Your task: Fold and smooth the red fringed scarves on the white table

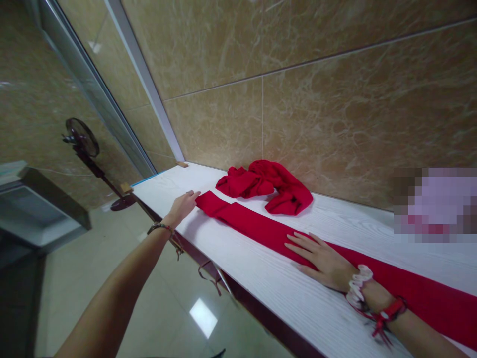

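A long folded strip of red cloth [257, 226] lies along the white table, running from the middle of the view to the right edge. At its far left end is my left hand [183, 206], with its fingers closed on the cloth's edge; the fingertips are partly hidden. My right hand [324, 258] rests flat on the strip farther right, fingers spread, and grips nothing. Behind the strip, close to the wall, sits a crumpled heap of red cloth [283, 184].
The white table [261, 278] stands against a tan marble wall [328, 109]. Ties hang from its near edge. On the floor to the left is a standing fan [84, 139], with a grey-framed cabinet [40, 209] nearer. A pixelated patch covers part of the right side.
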`<state>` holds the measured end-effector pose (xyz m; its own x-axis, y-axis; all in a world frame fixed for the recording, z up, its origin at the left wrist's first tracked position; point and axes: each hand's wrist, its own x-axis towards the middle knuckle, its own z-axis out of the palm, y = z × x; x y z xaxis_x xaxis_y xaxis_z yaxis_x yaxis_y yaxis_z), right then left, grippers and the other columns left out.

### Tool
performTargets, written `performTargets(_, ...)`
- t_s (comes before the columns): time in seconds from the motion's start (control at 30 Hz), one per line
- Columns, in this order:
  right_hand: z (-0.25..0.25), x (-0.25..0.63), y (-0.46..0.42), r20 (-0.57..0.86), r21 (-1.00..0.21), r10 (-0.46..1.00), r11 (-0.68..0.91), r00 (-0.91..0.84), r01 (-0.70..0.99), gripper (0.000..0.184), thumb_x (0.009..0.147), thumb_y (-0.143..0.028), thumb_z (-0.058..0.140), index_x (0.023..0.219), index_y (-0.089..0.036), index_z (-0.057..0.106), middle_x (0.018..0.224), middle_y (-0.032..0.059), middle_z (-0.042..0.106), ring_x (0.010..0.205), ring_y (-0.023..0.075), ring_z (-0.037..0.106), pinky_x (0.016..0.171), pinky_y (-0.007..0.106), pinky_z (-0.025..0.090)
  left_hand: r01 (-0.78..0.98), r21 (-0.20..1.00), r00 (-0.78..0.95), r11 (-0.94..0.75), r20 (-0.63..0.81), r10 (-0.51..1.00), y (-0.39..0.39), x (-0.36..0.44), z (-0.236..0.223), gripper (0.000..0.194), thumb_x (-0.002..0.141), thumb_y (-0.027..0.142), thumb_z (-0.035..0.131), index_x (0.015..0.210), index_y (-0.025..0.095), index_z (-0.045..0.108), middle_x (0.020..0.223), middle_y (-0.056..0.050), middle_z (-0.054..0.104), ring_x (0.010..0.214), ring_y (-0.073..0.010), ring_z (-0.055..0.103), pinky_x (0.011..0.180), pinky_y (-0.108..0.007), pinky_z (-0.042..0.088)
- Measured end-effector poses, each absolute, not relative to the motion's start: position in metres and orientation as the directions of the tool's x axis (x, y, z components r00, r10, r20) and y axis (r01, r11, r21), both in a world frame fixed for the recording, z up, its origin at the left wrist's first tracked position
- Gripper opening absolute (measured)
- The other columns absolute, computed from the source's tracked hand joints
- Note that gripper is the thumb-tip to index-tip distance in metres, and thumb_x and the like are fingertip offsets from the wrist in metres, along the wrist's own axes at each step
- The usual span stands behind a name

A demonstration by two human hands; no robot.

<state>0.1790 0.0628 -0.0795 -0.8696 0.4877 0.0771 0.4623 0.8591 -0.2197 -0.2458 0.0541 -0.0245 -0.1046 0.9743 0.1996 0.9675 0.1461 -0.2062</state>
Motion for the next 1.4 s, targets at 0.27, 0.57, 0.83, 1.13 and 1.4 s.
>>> performTargets(0.27, -0.078, 0.179, 0.063, 0.059, -0.23, 0.484, 0.858, -0.873, 0.46, 0.05, 0.087, -0.047, 0.032, 0.133, -0.028, 0.032, 0.139, 0.0052, 0.032, 0.129, 0.0242, 0.024, 0.103, 0.053, 0.02, 0.913, -0.266, 0.333, -0.308, 0.051, 0.942, 0.066, -0.249, -0.046, 0.06, 0.072, 0.0, 0.039, 0.129, 0.016, 0.037, 0.133, -0.009, 0.039, 0.122, -0.0194, 0.036, 0.101, -0.03, 0.029)
performTargets(0.57, -0.08, 0.18, 0.065, 0.116, -0.207, 0.464, 0.876, -0.878, 0.436, 0.045, 0.088, -0.04, 0.034, 0.132, -0.028, 0.035, 0.137, 0.0054, 0.036, 0.127, 0.0237, 0.028, 0.101, 0.053, 0.025, 0.91, -0.148, 0.398, -0.388, 0.046, 0.916, 0.07, -0.273, -0.062, 0.055, 0.082, -0.001, 0.02, 0.134, 0.017, 0.029, 0.139, -0.006, 0.032, 0.127, -0.0112, 0.028, 0.103, -0.027, 0.025)
performTargets(0.83, -0.091, 0.184, 0.066, 0.268, -0.037, 0.296, 0.954, -0.917, 0.297, 0.041, 0.087, -0.014, 0.028, 0.122, -0.018, 0.049, 0.121, 0.0076, 0.054, 0.116, 0.0171, 0.044, 0.099, 0.039, 0.036, 0.905, -0.127, 0.406, -0.405, -0.017, 0.914, 0.078, -0.285, -0.07, 0.068, 0.071, -0.007, 0.026, 0.135, 0.017, 0.027, 0.142, -0.007, 0.025, 0.13, -0.0156, 0.021, 0.104, -0.033, 0.024)
performTargets(1.13, -0.09, 0.188, 0.067, 0.291, -0.085, 0.287, 0.958, -0.913, 0.274, 0.04, 0.086, -0.013, 0.032, 0.121, -0.021, 0.05, 0.12, 0.0046, 0.055, 0.115, 0.0147, 0.046, 0.097, 0.034, 0.04, 0.892, -0.148, 0.429, -0.428, -0.03, 0.903, 0.073, -0.292, -0.064, 0.067, 0.075, -0.007, 0.022, 0.135, 0.022, 0.027, 0.14, -0.004, 0.03, 0.13, -0.0153, 0.02, 0.103, -0.033, 0.025)
performTargets(1.4, -0.09, 0.18, 0.06, 0.365, -0.036, 0.304, 0.949, -0.88, 0.313, 0.044, 0.081, -0.008, 0.036, 0.122, -0.019, 0.049, 0.119, 0.0067, 0.056, 0.112, 0.0159, 0.049, 0.095, 0.035, 0.042, 0.809, -0.173, 0.561, -0.561, -0.055, 0.826, 0.062, -0.228, -0.046, 0.053, 0.084, 0.008, 0.032, 0.135, 0.019, 0.026, 0.142, -0.006, 0.026, 0.131, -0.017, 0.018, 0.106, -0.033, 0.018)
